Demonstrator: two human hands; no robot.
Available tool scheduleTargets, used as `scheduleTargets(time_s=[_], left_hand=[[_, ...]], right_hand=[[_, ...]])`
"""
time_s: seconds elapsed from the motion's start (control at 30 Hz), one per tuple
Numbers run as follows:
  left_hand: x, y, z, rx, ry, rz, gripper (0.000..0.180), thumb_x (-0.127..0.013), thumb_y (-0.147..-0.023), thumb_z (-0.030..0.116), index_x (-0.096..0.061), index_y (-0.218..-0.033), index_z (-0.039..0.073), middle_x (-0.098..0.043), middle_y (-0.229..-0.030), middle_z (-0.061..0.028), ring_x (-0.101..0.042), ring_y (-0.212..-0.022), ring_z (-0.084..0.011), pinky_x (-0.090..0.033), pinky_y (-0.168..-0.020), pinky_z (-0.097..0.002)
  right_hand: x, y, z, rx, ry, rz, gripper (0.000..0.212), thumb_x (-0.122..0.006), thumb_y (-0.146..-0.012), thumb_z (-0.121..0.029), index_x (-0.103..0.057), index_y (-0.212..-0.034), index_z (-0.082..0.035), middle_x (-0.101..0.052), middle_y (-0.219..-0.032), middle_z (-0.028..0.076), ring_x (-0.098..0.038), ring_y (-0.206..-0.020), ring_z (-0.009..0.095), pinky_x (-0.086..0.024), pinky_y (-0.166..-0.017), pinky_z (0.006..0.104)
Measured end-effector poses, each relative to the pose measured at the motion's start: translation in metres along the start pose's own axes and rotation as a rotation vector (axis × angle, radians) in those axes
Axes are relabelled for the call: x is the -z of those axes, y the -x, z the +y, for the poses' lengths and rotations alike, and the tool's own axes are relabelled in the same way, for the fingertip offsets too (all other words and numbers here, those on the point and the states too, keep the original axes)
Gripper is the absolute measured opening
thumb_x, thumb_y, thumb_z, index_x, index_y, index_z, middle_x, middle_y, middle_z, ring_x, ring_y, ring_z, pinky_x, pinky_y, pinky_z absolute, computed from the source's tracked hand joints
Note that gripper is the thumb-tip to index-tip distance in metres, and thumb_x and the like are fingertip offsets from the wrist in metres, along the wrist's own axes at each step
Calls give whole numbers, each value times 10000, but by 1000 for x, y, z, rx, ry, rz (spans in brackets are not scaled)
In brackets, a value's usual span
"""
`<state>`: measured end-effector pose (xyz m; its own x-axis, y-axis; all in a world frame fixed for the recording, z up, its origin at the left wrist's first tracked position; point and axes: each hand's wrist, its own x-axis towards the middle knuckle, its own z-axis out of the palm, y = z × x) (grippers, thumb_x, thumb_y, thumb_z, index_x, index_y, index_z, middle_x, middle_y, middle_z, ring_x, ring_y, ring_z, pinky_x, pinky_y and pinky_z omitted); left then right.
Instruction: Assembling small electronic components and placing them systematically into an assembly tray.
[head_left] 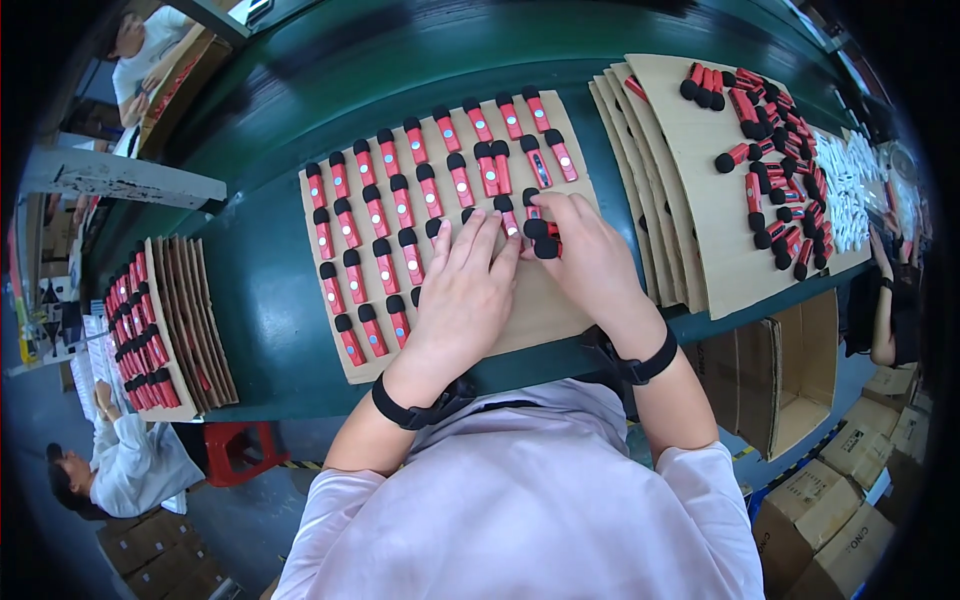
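Note:
Rows of small red microphones (425, 190) with black foam heads lie on a flat cardboard sheet (545, 305) before me. My left hand (460, 285) rests palm down over the middle of the rows, fingers stretched out and its fingertips beside a microphone (508, 218). Some microphones under this hand are partly hidden. My right hand (600, 262) is closed around a few microphones (545, 228); their black heads poke out by the thumb and fingers, the rest being covered. Both hands are close together at the sheet's right half.
To the right, a stack of cardboard sheets (690, 230) bears a pile of microphones (790, 170) and white pieces (845, 190). Another stack with microphones (140, 330) stands left on the green bench (265, 300). Cardboard boxes (810, 510) sit lower right. Other people work nearby.

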<state>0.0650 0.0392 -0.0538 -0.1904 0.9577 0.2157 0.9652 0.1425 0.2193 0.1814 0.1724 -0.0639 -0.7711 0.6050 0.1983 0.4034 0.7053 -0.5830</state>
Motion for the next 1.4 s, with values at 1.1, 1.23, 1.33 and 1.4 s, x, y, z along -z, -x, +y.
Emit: scheduleTargets(time_s=[1.1,1.23,1.33,1.4], left_hand=[[66,74,2,190,935,111,315,-782,-798,134,-635,-1016,-38,-687,-956,-148,-654,-929,-281,-499,-871,-402],[57,73,-2,66,874,169,302,-788,-767,80,-652,-1019,-19,-678,-916,-132,-653,-826,-269,-508,-745,-344],[54,70,-4,4,847,227,307,-788,-767,77,-650,-1023,-22,-678,-920,-130,-652,-823,-261,-507,-738,-335],[53,71,-5,-25,832,257,309,-788,-768,75,-648,-1025,-23,-677,-921,-129,-652,-822,-257,-506,-735,-330]], right_hand=[[20,68,-46,292,-766,-10,325,-751,-763,57,-678,-1067,-35,-611,-870,64,-521,-677,144,-419,-609,243],[21,67,-48,323,-777,22,327,-771,-753,37,-677,-1060,-25,-605,-853,55,-527,-685,144,-421,-603,238],[27,71,-52,185,-852,-45,332,-783,-750,17,-677,-1062,-24,-602,-830,47,-527,-676,139,-423,-599,231],[29,75,-48,24,-945,-192,336,-793,-750,-4,-680,-1065,-31,-601,-808,38,-505,-642,127,-415,-585,232]])
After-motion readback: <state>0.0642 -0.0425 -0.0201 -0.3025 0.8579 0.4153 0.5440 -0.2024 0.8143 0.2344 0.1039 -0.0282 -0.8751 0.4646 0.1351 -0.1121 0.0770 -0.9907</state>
